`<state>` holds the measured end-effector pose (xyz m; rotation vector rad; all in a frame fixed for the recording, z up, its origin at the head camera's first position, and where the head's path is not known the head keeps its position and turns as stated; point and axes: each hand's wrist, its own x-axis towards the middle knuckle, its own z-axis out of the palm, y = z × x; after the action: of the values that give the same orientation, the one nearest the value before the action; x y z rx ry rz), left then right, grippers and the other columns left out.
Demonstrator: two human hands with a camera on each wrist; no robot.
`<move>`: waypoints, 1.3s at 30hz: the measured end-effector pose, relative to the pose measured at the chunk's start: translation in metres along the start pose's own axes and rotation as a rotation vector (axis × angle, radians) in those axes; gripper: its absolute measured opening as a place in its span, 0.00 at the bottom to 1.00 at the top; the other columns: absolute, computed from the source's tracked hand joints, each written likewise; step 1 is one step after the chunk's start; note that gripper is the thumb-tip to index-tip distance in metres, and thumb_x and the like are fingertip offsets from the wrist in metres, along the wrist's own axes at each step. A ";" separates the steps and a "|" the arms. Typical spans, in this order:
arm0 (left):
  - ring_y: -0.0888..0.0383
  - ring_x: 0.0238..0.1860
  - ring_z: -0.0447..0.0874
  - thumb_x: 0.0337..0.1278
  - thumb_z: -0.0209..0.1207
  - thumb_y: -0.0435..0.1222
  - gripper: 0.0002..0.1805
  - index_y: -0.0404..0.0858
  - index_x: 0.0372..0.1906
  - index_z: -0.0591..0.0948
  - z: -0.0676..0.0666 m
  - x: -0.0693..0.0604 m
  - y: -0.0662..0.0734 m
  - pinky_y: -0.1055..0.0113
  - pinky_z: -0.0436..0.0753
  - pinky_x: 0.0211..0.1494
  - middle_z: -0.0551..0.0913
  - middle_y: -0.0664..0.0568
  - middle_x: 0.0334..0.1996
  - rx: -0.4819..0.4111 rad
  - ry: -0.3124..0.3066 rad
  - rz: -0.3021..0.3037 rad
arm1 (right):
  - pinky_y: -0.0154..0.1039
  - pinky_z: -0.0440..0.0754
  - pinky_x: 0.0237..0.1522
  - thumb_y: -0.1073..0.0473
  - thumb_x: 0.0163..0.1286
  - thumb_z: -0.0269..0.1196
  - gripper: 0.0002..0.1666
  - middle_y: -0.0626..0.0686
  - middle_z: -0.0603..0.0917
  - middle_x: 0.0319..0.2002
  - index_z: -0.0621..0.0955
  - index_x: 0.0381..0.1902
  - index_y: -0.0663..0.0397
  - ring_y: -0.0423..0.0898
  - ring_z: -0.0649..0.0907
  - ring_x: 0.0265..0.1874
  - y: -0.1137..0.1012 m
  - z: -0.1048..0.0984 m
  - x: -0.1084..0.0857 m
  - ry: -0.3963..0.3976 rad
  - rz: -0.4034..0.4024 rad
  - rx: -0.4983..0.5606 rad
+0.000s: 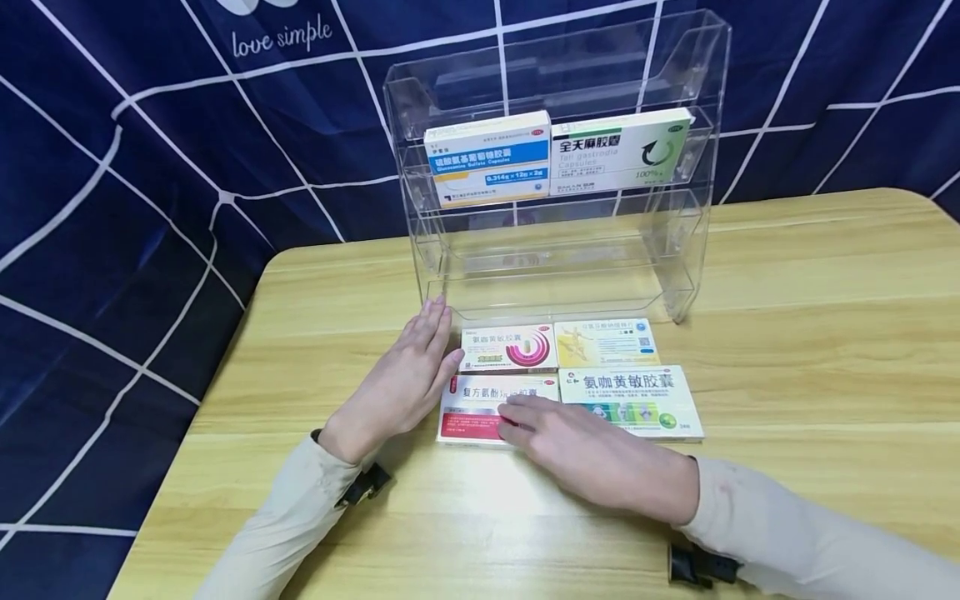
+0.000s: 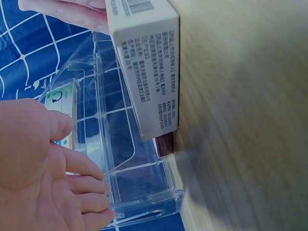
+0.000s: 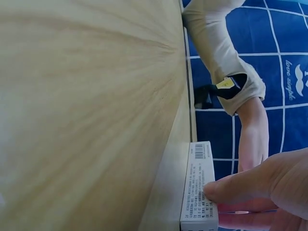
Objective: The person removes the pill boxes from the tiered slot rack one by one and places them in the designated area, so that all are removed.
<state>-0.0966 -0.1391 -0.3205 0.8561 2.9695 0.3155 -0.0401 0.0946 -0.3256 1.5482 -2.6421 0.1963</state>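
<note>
Four medicine boxes lie flat in two rows on the table. My left hand [image 1: 397,387], fingers extended, rests beside the left ends of the boxes, its thumb by the pink-ringed white box [image 1: 498,346]. My right hand [image 1: 596,454] lies over the right part of the red-and-white box [image 1: 468,417]. In the right wrist view its thumb [image 3: 231,188] touches the box's narrow side [image 3: 197,187], with the fingers reaching over the top. Right of these lie a yellow-and-white box [image 1: 607,343] and a green-and-white box [image 1: 633,400].
Behind the boxes stands a clear tiered rack [image 1: 558,292]. Its upper tier holds a blue-and-white box [image 1: 487,158] and a green-white capsule box [image 1: 618,150] side by side. A dark blue curtain [image 1: 172,175] with white lines hangs behind the wooden table [image 1: 817,333].
</note>
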 end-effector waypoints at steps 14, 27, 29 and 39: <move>0.46 0.76 0.39 0.77 0.33 0.48 0.34 0.26 0.74 0.49 -0.002 0.000 0.000 0.55 0.46 0.77 0.45 0.36 0.75 0.013 -0.012 -0.005 | 0.47 0.78 0.58 0.73 0.60 0.62 0.21 0.59 0.82 0.54 0.81 0.53 0.60 0.55 0.79 0.56 0.006 0.000 -0.001 0.023 -0.009 0.019; 0.45 0.76 0.40 0.77 0.33 0.48 0.34 0.27 0.74 0.49 -0.001 0.000 0.000 0.55 0.46 0.77 0.44 0.36 0.75 0.011 -0.015 -0.006 | 0.47 0.79 0.57 0.73 0.60 0.61 0.21 0.57 0.82 0.54 0.81 0.52 0.56 0.54 0.79 0.56 0.009 0.001 -0.001 0.035 0.008 0.039; 0.45 0.76 0.40 0.77 0.33 0.48 0.34 0.27 0.74 0.49 -0.001 0.000 0.000 0.55 0.46 0.77 0.44 0.36 0.75 0.011 -0.014 -0.007 | 0.46 0.79 0.57 0.74 0.60 0.61 0.21 0.57 0.82 0.53 0.81 0.51 0.55 0.53 0.79 0.55 0.010 0.001 -0.001 0.042 0.000 0.027; 0.45 0.76 0.40 0.77 0.34 0.48 0.34 0.27 0.74 0.49 -0.002 0.000 0.001 0.55 0.46 0.77 0.44 0.37 0.75 0.010 -0.015 -0.004 | 0.45 0.80 0.55 0.74 0.58 0.61 0.22 0.56 0.81 0.52 0.81 0.51 0.55 0.51 0.79 0.53 0.011 0.002 -0.003 0.061 -0.010 0.032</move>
<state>-0.0964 -0.1388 -0.3185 0.8492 2.9611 0.2938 -0.0481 0.1020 -0.3291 1.5393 -2.5967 0.2824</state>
